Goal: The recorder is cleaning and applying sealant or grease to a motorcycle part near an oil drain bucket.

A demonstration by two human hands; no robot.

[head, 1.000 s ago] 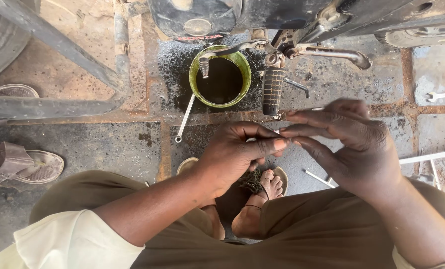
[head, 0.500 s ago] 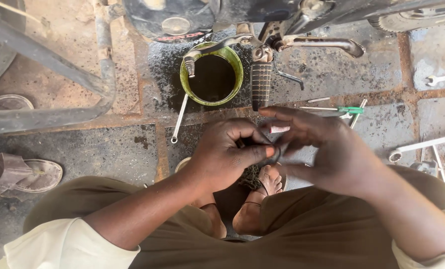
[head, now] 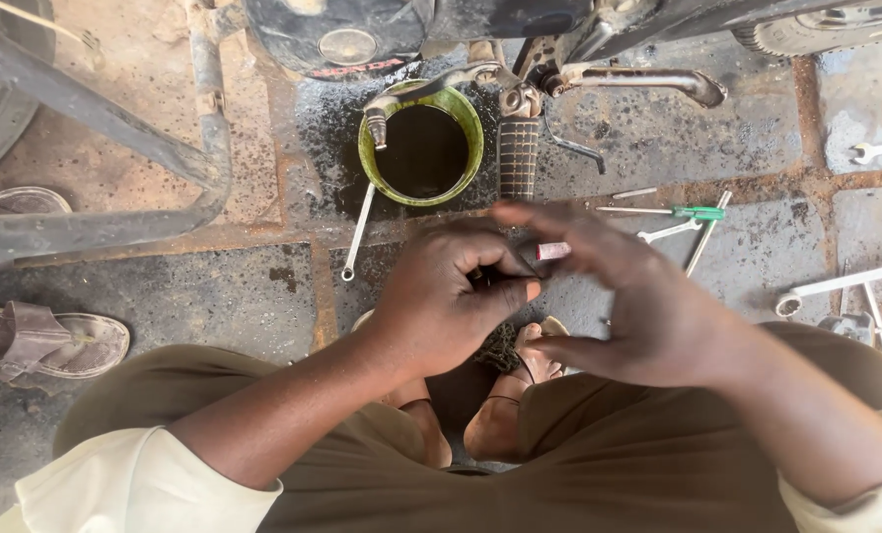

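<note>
Above my sandalled feet, my left hand (head: 451,301) pinches a small dark part, too hidden to identify, while my right hand (head: 628,296) hovers spread beside it, empty. The green oil-filled bowl (head: 423,148) sits beneath the motorcycle, catching drips.

Bright, even daylight here, pretty soft, no hard shadow edges on the ground. Under the motorcycle (head: 480,30) at the top it goes dark, and the oil in the green bowl (head: 423,143) reads nearly black with a faint sheen. The spanners (head: 880,150) on the right catch small glints. The right hand (head: 648,306) is smeared with motion blur at the fingertips; the left hand (head: 441,301) is sharper. Wide lens, so lines bow slightly toward the edges
</note>
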